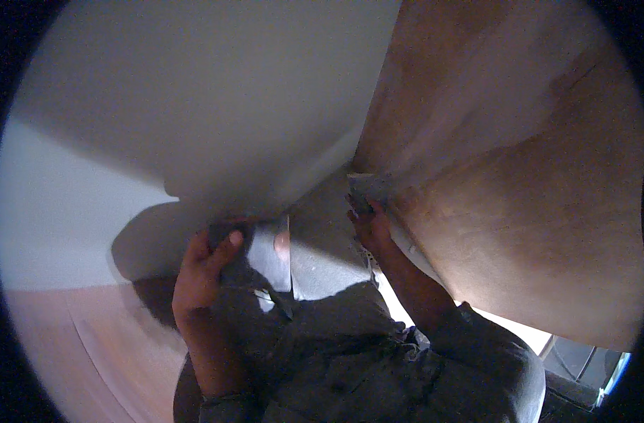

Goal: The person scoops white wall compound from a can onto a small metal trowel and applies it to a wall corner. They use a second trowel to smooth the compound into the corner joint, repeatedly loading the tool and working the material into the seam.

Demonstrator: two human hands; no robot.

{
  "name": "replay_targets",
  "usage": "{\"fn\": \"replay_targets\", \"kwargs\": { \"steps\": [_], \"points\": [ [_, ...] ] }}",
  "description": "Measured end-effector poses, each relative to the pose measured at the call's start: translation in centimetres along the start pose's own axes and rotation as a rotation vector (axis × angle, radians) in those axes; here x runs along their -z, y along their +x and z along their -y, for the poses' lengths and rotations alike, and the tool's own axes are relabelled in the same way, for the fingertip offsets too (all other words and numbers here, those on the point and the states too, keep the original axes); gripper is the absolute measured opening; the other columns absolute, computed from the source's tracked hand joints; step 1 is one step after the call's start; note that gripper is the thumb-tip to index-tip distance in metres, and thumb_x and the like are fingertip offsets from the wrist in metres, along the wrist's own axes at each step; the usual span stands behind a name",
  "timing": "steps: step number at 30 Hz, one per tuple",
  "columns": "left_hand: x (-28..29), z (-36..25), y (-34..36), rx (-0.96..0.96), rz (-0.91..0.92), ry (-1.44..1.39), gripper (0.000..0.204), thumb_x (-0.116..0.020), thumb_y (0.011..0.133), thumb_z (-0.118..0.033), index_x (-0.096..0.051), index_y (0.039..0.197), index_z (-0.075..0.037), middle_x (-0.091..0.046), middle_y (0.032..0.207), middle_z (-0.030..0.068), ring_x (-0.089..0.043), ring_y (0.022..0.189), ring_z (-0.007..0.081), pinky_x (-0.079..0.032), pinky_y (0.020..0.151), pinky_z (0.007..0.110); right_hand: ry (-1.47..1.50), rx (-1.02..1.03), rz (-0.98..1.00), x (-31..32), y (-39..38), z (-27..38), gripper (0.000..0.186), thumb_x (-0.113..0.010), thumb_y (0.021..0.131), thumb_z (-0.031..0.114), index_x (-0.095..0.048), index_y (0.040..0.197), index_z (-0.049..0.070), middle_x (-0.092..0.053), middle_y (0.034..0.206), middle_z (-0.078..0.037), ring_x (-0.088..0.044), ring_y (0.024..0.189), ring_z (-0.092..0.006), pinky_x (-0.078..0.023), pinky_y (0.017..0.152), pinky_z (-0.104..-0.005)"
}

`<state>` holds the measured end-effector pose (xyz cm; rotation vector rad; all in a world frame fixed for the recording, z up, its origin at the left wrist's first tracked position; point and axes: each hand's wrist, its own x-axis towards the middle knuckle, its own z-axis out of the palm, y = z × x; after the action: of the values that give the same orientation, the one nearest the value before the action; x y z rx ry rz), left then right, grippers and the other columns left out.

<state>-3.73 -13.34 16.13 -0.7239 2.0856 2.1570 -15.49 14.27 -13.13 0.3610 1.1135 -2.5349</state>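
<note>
The left hand [199, 273] clamps a smooth, reflective, straight-edged plate [267, 257], while the right hand [372, 227] grips a flat blade [368, 185] beside the streaked brown wall [526, 190].

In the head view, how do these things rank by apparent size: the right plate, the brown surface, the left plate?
1. Brown surface
2. Left plate, in the left hand
3. Right plate, in the right hand; perhaps farther away, so true plate sizes are unsure

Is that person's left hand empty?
No, the left hand is gripping a wide, shiny flat blade, with the thumb pressed over it.
</note>
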Motion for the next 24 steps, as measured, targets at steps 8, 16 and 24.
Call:
{"fn": "replay_targets", "kwargs": {
  "steps": [8,16,24],
  "points": [
    [-0.9,-1.1,4.0,0.128,0.409,0.257,0.032,-0.070,0.086,-0.022,-0.069,0.114,-0.005,-0.068,0.110,0.0070,-0.059,0.104,0.0187,-0.041,0.096,0.033,-0.007,0.052,-0.536,10.9,12.1,-9.3,0.055,-0.056,0.090,0.026,-0.040,0.142,0.017,-0.053,0.135,-0.003,-0.050,0.117,-0.0245,-0.038,0.096,-0.0426],
    [0.7,-5.4,4.2,0.232,0.406,0.460,0.031,-0.068,0.088,-0.023,-0.069,0.112,-0.004,-0.068,0.111,0.0120,-0.059,0.110,0.0244,-0.040,0.099,0.034,-0.307,0.537,-0.513,4.4,18.0,-11.0,0.038,-0.056,0.090,0.039,-0.057,0.122,0.018,-0.058,0.114,-0.001,-0.054,0.104,-0.0226,-0.049,0.085,-0.0392],
    [1.0,-5.8,3.6,0.285,0.451,0.338,0.028,-0.064,0.092,-0.018,-0.068,0.115,-0.003,-0.067,0.114,0.0119,-0.058,0.111,0.0235,-0.039,0.101,0.033,0.614,0.286,-0.393,1.6,20.8,-8.4,0.046,-0.053,0.091,0.022,-0.053,0.133,0.005,-0.055,0.135,-0.012,-0.049,0.125,-0.0291,-0.036,0.110,-0.0379]
  ]
}}
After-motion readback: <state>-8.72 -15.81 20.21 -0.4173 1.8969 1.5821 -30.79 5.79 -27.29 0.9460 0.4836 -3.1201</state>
